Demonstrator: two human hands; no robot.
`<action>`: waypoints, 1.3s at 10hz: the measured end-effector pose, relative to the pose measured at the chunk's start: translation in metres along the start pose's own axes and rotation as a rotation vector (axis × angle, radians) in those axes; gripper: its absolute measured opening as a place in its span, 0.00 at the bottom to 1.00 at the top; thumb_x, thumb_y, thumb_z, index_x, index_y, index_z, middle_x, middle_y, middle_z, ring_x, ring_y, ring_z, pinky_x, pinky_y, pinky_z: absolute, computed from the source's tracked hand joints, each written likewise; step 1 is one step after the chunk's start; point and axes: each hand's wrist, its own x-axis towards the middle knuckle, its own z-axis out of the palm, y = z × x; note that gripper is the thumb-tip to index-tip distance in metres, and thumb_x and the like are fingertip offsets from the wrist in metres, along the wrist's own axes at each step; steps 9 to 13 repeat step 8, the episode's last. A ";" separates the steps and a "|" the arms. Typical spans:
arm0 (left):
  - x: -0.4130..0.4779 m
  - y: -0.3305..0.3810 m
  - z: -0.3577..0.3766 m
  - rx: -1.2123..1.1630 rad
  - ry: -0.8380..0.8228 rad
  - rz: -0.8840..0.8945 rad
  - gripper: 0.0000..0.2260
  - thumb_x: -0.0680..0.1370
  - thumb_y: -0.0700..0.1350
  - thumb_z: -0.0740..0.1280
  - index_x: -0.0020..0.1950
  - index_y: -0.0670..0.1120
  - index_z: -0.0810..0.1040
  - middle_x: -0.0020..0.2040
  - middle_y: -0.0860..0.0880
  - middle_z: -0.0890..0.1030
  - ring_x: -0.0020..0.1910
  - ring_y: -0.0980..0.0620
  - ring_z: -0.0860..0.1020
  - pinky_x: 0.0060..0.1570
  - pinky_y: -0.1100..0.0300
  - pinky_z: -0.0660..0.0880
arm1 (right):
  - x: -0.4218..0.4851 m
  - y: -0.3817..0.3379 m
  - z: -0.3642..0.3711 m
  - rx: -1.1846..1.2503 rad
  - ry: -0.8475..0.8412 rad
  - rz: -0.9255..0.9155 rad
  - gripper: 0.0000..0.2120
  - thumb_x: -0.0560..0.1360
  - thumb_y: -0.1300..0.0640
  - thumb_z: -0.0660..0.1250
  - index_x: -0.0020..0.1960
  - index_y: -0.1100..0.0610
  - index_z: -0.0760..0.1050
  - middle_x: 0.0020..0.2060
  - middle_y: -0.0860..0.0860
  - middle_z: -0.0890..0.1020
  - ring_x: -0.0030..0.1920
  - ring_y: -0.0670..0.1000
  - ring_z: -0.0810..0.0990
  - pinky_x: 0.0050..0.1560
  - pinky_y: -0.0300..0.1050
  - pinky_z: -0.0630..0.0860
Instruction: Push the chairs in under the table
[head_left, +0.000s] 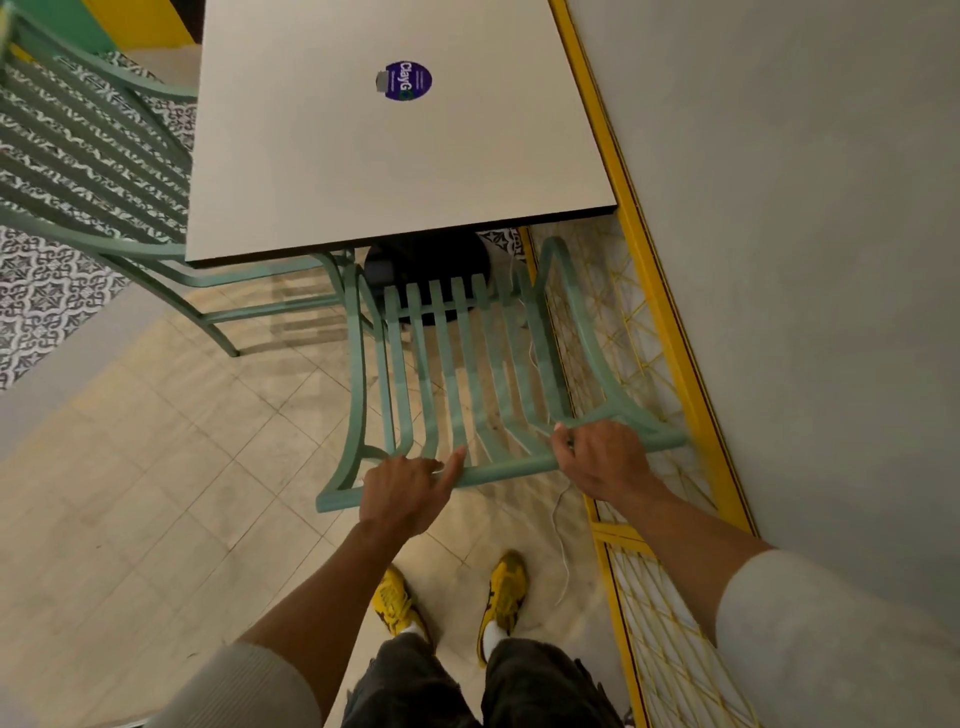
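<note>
The fingers (563, 449) of the right hand (602, 460) curl over the top rail of the green chair (457, 364), closed around it near its right end. The left hand (402, 493) rests on the same rail further left, its fingers laid loosely over the bar with the forefinger stretched out along it — more a flat press than a full grip.

The chair stands at the near edge of the table (363, 171), its seat front just at or slightly under the tabletop, most of the seat still out. So the push looks to be in hand but not finished: the next move calls for a straight, even shove from both hands, keeping the chair clear of the yellow railing (670, 332) close on its right and of the dark table base (431, 265) ahead.

A second green chair (93, 171) stands at the table's left side, also not fully in. The floor is pale tile (156, 441), patterned tile further left; a grey wall (805, 208) runs along the right — a thin white cord (561, 540) trails near the person's yellow shoes (506, 587).
</note>
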 end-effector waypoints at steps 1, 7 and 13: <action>-0.003 0.001 -0.007 -0.078 -0.096 -0.019 0.42 0.79 0.76 0.39 0.59 0.54 0.86 0.35 0.50 0.80 0.37 0.50 0.82 0.48 0.48 0.84 | -0.006 -0.007 -0.006 -0.006 0.030 -0.025 0.20 0.88 0.55 0.51 0.75 0.58 0.72 0.50 0.57 0.86 0.48 0.59 0.85 0.46 0.49 0.75; 0.081 -0.012 -0.110 0.263 -0.564 0.826 0.17 0.81 0.56 0.67 0.62 0.46 0.83 0.61 0.45 0.85 0.62 0.43 0.83 0.61 0.52 0.78 | -0.055 -0.059 -0.070 0.319 -0.063 0.476 0.19 0.85 0.44 0.54 0.63 0.53 0.78 0.61 0.52 0.82 0.64 0.56 0.80 0.59 0.53 0.77; 0.115 0.005 -0.180 0.278 -0.317 1.022 0.15 0.83 0.56 0.63 0.56 0.48 0.84 0.52 0.49 0.87 0.51 0.50 0.84 0.53 0.57 0.78 | -0.053 -0.090 -0.100 0.353 -0.038 0.700 0.20 0.86 0.41 0.54 0.59 0.51 0.81 0.57 0.53 0.85 0.60 0.58 0.84 0.56 0.52 0.77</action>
